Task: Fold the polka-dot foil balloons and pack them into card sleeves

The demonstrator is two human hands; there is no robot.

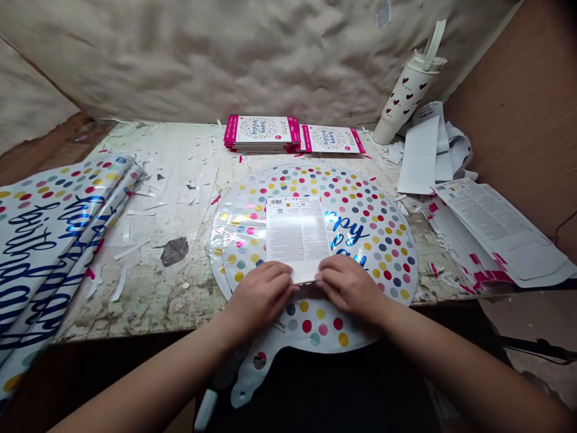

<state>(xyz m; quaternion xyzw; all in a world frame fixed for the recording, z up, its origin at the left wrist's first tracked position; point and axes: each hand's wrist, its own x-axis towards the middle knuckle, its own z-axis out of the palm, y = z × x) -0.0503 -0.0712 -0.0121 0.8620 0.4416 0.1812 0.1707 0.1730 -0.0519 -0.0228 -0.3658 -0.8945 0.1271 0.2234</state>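
A flat round foil balloon (387,240) with coloured dots and blue lettering lies at the table's front edge, its tail hanging over. A second sheet seems to lie beneath it. On top rests a white printed card (297,231) with a barcode and small text. My left hand (261,293) grips the card's near left corner, fingers curled in. At the near right corner my right hand (351,287) pinches the same edge between thumb and fingers. The card's near edge looks slightly raised and thick, perhaps folded; its underside is hidden.
Pink-and-white packages (261,129) are stacked at the back. More dotted foil balloons (49,240) drape over the left side. A tumbler (401,99) with hearts leans back right, beside white papers (419,156). Printed sheets (505,231) lie at right; paper scraps litter the table (148,288).
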